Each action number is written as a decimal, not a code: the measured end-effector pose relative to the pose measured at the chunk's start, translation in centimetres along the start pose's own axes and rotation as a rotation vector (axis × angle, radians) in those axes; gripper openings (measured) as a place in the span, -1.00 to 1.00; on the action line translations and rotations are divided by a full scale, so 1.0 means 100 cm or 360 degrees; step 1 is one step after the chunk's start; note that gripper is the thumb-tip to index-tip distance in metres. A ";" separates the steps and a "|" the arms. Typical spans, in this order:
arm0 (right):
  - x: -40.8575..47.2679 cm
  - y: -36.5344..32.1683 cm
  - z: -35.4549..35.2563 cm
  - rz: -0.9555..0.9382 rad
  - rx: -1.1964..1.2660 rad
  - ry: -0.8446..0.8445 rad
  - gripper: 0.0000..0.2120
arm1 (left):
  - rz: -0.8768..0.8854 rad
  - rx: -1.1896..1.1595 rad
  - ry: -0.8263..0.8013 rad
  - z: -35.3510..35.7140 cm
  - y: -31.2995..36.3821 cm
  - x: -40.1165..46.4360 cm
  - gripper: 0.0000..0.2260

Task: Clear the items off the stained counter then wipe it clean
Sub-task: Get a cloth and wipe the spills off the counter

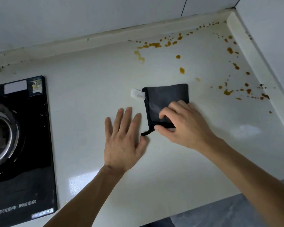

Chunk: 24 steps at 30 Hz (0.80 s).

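A folded dark grey cloth (166, 97) with a white label (137, 94) on its left edge lies flat in the middle of the white counter (92, 89). My right hand (180, 123) rests on the cloth's near right part, with its fingers curled and its thumb pinching the near edge. My left hand (123, 136) lies flat on the counter just left of the cloth, fingers spread, thumb close to the cloth's dangling black loop (147, 132). Orange-brown stains (154, 45) dot the counter along the back wall and down the right side (228, 92).
A black glass gas hob (38, 145) with a steel burner ring (0, 133) is set into the counter at the left. A raised white backsplash (105, 36) runs along the back and right edges. Grey floor (236, 212) shows past the counter's near right edge.
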State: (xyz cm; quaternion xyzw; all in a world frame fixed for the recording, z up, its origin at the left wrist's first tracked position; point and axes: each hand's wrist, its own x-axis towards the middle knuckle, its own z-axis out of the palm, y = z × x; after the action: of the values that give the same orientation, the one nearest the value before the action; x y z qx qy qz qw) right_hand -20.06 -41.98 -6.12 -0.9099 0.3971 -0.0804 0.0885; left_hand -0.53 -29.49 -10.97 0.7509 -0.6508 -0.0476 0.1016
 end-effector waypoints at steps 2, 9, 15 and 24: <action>0.005 0.001 0.006 0.0051 0.0023 0.0095 -0.62 | 0.0002 0.0010 0.0002 -0.001 0.001 0.001 -0.43; 0.027 -0.019 0.039 0.0115 -0.0153 -0.0289 -0.36 | 0.0008 0.0004 -0.0041 -0.003 -0.003 0.000 -0.43; 0.126 -0.029 0.053 0.0169 -0.0109 -0.0289 -0.43 | -0.0130 0.0036 -0.0066 -0.014 -0.013 0.026 -0.40; 0.199 0.048 0.040 0.0452 -0.0078 -0.0252 -0.41 | -0.0208 0.0070 -0.0040 -0.009 -0.012 0.037 -0.38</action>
State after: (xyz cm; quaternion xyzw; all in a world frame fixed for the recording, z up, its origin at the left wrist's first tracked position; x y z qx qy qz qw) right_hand -9.28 -59.47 -9.54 -0.8500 0.5155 0.0147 0.1077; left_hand 1.39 -32.94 -10.12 0.7933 -0.6024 -0.0494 0.0735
